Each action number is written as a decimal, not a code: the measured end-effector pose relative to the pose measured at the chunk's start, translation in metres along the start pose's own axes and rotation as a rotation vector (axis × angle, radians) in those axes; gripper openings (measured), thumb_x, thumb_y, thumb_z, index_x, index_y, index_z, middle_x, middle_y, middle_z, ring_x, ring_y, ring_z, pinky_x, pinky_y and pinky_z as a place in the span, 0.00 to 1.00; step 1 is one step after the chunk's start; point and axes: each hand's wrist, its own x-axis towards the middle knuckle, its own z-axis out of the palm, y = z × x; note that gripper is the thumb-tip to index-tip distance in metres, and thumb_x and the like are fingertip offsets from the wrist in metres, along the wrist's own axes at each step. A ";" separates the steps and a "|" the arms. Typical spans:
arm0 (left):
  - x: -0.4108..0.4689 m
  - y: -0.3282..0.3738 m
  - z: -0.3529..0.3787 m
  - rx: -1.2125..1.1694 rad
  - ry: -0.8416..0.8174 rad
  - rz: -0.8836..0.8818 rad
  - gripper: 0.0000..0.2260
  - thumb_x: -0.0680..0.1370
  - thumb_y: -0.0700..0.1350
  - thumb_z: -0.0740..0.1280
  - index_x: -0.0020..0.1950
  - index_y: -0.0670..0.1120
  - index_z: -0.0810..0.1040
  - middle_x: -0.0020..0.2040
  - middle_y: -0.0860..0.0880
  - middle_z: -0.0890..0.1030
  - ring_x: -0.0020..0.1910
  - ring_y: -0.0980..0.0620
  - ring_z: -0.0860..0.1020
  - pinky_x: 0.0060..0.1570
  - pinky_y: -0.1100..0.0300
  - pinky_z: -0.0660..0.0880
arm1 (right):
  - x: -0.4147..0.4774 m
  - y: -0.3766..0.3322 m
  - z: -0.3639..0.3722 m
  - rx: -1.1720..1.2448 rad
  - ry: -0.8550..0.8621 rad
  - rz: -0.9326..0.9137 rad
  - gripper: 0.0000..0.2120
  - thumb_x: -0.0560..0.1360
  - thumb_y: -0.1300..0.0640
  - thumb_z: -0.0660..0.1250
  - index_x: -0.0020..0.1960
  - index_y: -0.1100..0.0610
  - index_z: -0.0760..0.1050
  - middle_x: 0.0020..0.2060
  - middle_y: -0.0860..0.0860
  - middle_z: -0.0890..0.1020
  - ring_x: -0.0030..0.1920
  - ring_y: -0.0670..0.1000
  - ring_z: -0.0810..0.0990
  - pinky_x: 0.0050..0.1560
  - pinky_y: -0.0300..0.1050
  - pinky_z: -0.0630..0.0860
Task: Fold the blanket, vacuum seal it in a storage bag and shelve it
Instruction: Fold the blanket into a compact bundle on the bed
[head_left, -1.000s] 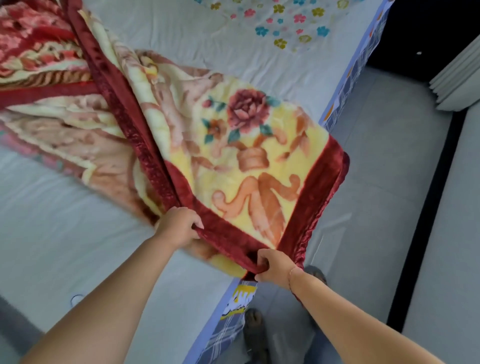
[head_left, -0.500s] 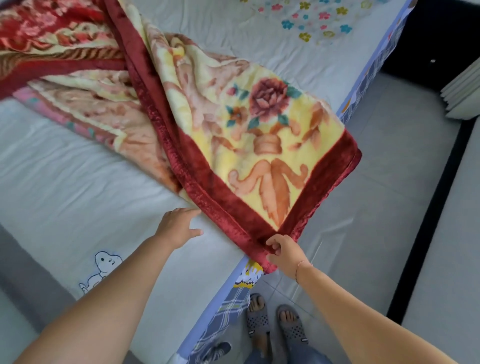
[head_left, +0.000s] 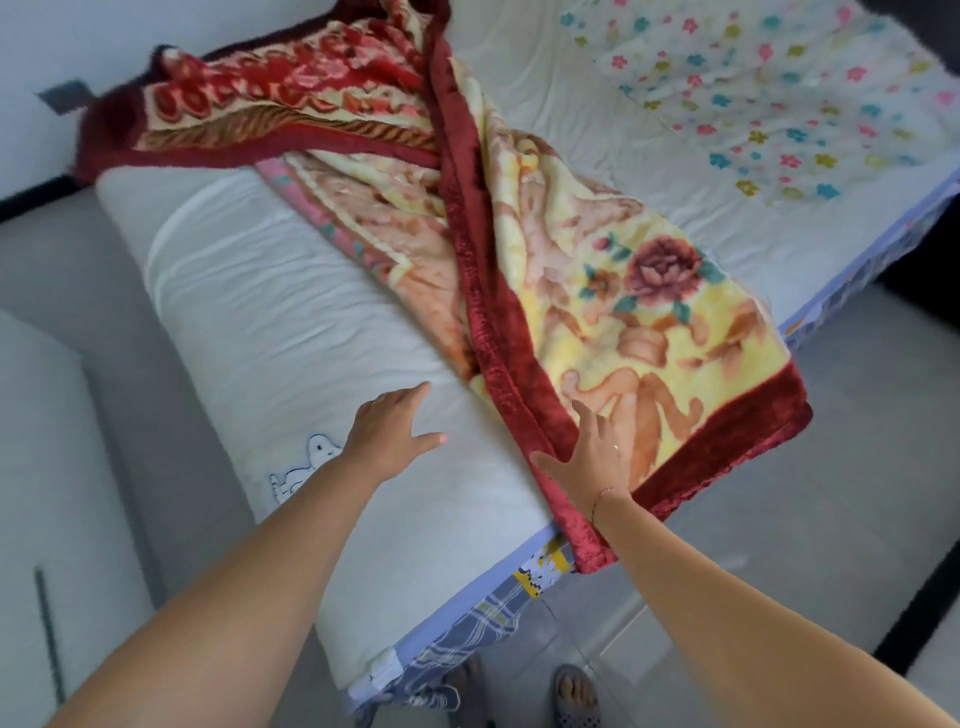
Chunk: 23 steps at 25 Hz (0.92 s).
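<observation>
Red-bordered floral blanket (head_left: 623, 312) lies rumpled across the bed (head_left: 311, 322), one corner overhanging the near edge. Right hand (head_left: 592, 457) is over that corner's border, fingers (head_left: 583, 418) spread, released. Left hand (head_left: 387, 434) hovers over bare sheet beside it, fingers straight, grasping nothing.

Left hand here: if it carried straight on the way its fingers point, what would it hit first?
Most likely the blanket: the left hand points up and right across bare white bedsheet toward its dark red border. Whether the hand touches the sheet or hovers above it is unclear.
</observation>
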 end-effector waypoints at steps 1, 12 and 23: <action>-0.007 -0.012 -0.010 -0.016 0.030 -0.016 0.35 0.75 0.59 0.66 0.77 0.48 0.57 0.74 0.47 0.65 0.73 0.48 0.63 0.69 0.54 0.59 | 0.000 -0.017 0.003 -0.009 0.006 -0.034 0.43 0.70 0.45 0.73 0.76 0.51 0.53 0.72 0.54 0.62 0.70 0.58 0.64 0.69 0.57 0.64; -0.085 -0.248 -0.119 -0.167 0.194 -0.168 0.39 0.74 0.59 0.69 0.78 0.47 0.54 0.75 0.45 0.63 0.73 0.46 0.63 0.69 0.54 0.59 | -0.021 -0.240 0.133 -0.006 0.057 -0.282 0.44 0.68 0.47 0.75 0.76 0.55 0.56 0.70 0.55 0.64 0.71 0.58 0.63 0.69 0.55 0.63; -0.007 -0.459 -0.216 -0.171 0.204 -0.177 0.38 0.74 0.60 0.68 0.77 0.47 0.56 0.74 0.46 0.65 0.72 0.46 0.64 0.68 0.51 0.61 | 0.057 -0.430 0.249 0.179 0.017 -0.243 0.36 0.73 0.50 0.71 0.74 0.54 0.58 0.68 0.53 0.67 0.67 0.51 0.69 0.67 0.53 0.68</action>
